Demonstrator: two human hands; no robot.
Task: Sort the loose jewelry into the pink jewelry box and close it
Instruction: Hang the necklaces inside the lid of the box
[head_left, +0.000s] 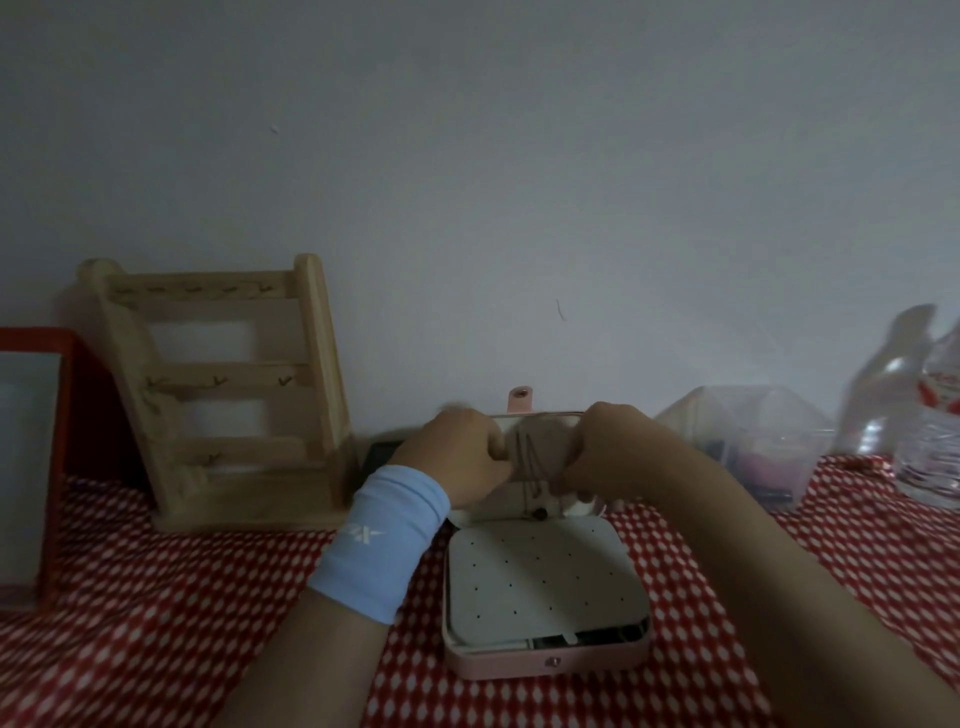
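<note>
The pink jewelry box (545, 662) lies open on the red patterned cloth, a white perforated panel (545, 577) covering its base. Its lid (540, 415) stands upright against the wall, strap pointing up. Both hands are raised at the lid's inner pocket. My left hand (457, 457), with a light blue wristband, pinches at the pocket's left side. My right hand (608, 452) pinches at its right side. A thin necklace chain (535, 467) hangs between them, its dark pendant (541, 514) dangling at the hinge. The image is dim and blurred.
A wooden jewelry rack (223, 395) stands at the left against the wall, with a red-framed mirror (31, 467) beside it. A clear plastic container (753, 441) and clear plastic bottles (914, 415) stand at the right. A dark flat object (382, 452) lies behind my left hand.
</note>
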